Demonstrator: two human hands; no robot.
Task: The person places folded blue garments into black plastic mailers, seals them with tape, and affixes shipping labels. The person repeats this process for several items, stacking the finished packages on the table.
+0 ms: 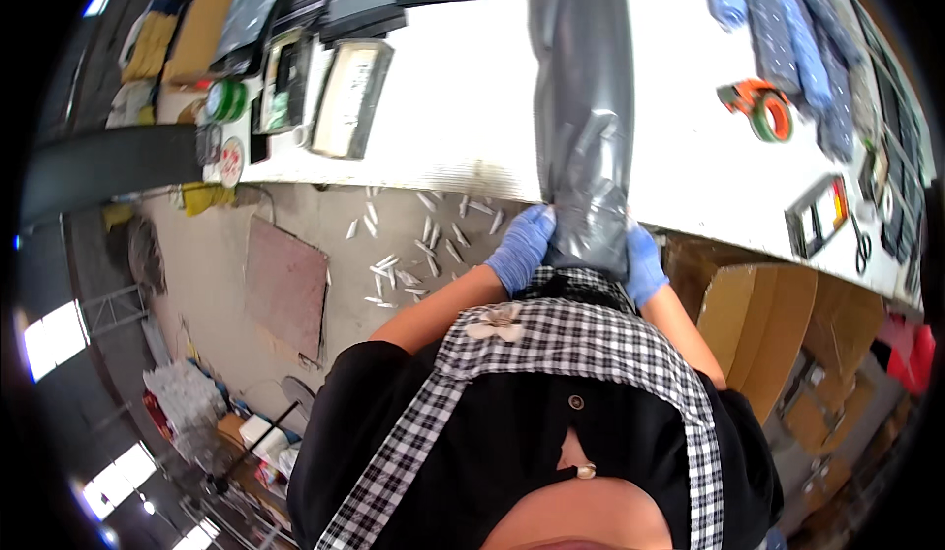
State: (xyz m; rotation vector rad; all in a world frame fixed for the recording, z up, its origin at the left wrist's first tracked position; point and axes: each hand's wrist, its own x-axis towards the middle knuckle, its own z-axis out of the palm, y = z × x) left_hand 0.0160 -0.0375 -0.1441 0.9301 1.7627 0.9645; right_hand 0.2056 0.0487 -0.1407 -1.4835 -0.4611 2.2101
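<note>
The package [588, 107] looks glossy plastic, the apron [581, 338] matt cloth, the carton [783, 328] cardboard.

Black scissors [861, 243] and an orange tape dispenser [754, 97] lie apart.

Free tabletop [443, 107] ahead of your left hand [524, 247], long grey bag [588, 107] barring the middle; bare strip [674, 117] ahead of your right hand [645, 266], orange tape dispenser [750, 96] beyond

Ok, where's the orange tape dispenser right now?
In the head view, the tape dispenser is on the white table, right of the dark bag and just on the person's side of the blue rolls.
</note>
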